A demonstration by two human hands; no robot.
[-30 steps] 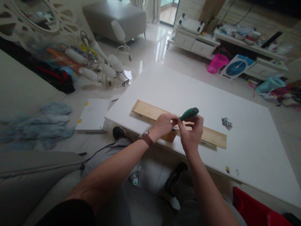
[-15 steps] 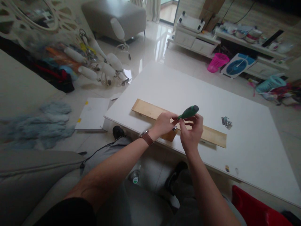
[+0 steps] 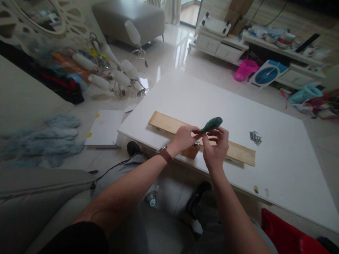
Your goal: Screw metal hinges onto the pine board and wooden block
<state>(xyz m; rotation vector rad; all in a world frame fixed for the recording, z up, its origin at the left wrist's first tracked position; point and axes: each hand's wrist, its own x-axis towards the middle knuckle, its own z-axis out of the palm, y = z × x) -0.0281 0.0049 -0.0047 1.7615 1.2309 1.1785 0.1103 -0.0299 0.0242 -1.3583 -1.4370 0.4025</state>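
A green screwdriver (image 3: 212, 125) with a dark butt end tilts up to the right above a long pale wooden board (image 3: 166, 122). At the screwdriver's lower end, my left hand (image 3: 185, 137) is closed with its thumb and fingers pinched together. My right hand (image 3: 215, 144) pinches the same spot from the right, its other fingers curled under the handle. The shaft and tip are hidden by the fingers. Beneath my hands, a small metal fitting (image 3: 196, 144) shows by a short brown wooden piece (image 3: 191, 152) at the board's near side.
The board lies on a large white table (image 3: 265, 123). Several metal hinges (image 3: 255, 137) are piled to the right. Small bits (image 3: 255, 189) lie near the front edge. A white box (image 3: 104, 128) stands on the floor at left, a red stool (image 3: 288, 233) at lower right.
The screwdriver's handle has shifted very slightly. Both hands stay in nearly the same place.
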